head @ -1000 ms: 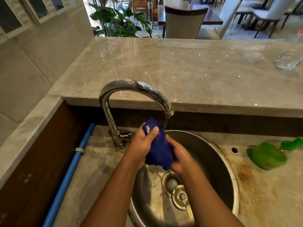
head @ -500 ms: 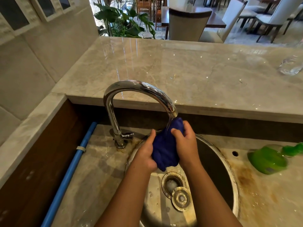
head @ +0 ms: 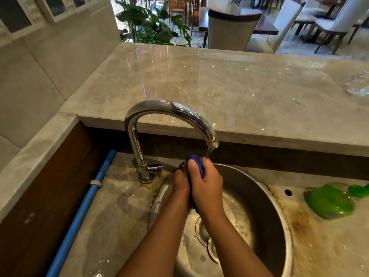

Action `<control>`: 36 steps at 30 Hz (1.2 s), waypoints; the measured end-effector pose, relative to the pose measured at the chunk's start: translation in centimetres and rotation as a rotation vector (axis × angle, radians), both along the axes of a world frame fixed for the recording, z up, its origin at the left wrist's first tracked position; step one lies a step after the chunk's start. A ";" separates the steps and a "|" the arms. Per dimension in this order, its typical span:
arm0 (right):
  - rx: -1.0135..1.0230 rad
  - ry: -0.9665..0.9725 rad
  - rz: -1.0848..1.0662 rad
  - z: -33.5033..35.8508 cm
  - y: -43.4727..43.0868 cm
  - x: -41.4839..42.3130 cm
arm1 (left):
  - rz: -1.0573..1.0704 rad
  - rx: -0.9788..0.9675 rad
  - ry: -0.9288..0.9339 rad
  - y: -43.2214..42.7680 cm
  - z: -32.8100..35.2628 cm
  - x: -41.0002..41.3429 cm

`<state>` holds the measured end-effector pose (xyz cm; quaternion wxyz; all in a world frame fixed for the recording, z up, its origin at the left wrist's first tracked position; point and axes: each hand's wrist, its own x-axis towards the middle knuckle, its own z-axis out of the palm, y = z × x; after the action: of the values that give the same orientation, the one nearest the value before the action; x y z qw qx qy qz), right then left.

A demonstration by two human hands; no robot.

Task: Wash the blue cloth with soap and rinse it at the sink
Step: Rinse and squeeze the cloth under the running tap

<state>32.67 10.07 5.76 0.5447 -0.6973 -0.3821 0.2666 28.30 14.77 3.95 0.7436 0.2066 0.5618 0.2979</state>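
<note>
The blue cloth (head: 196,162) is bunched small between my two hands over the round steel sink (head: 265,198), just below the spout of the chrome tap (head: 169,110). A thin stream of water runs from the spout onto it. My right hand (head: 207,186) wraps over the cloth with its fingers curled round it. My left hand (head: 179,182) presses against the cloth from the left, mostly hidden behind the right hand. Only the cloth's top and a dark lower edge show.
A green soap bottle (head: 329,202) lies on its side on the stained counter right of the sink. A blue pipe (head: 83,208) runs along the left. The drain and its loose strainer (head: 203,232) sit in the basin. A clear glass object (head: 357,84) stands on the raised marble ledge.
The hands have closed together, squeezing the cloth into a much smaller bundle. The right hand has come over the top of it, and the left has slid underneath and behind.
</note>
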 end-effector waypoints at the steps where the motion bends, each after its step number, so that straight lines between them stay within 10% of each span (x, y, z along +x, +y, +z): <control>1: -0.005 -0.077 -0.036 -0.4 0.4 -0.1 | 0.009 -0.037 -0.065 -0.4 0.1 0.1; 8: -0.228 0.061 -0.158 -2.4 2.0 4.4 | -0.010 0.144 -0.081 -1.4 -0.3 -0.4; 15: 0.001 0.090 -0.089 -0.6 -0.3 1.1 | 0.001 0.129 0.194 1.5 -0.5 0.4; 22: -0.210 0.090 -0.186 -2.4 2.3 3.7 | -0.046 0.071 -0.145 -1.1 -0.1 0.0; 29: 0.057 0.035 -0.132 -1.0 0.3 1.1 | 0.005 0.151 0.051 1.6 -1.2 0.4; 36: -0.145 0.022 -0.196 -3.5 2.2 4.0 | -0.122 0.034 -0.128 -1.2 0.2 0.4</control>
<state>36.64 12.26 2.28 0.5205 -0.7659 -0.2857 0.2466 28.72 13.57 4.19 0.7910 0.2338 0.4945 0.2742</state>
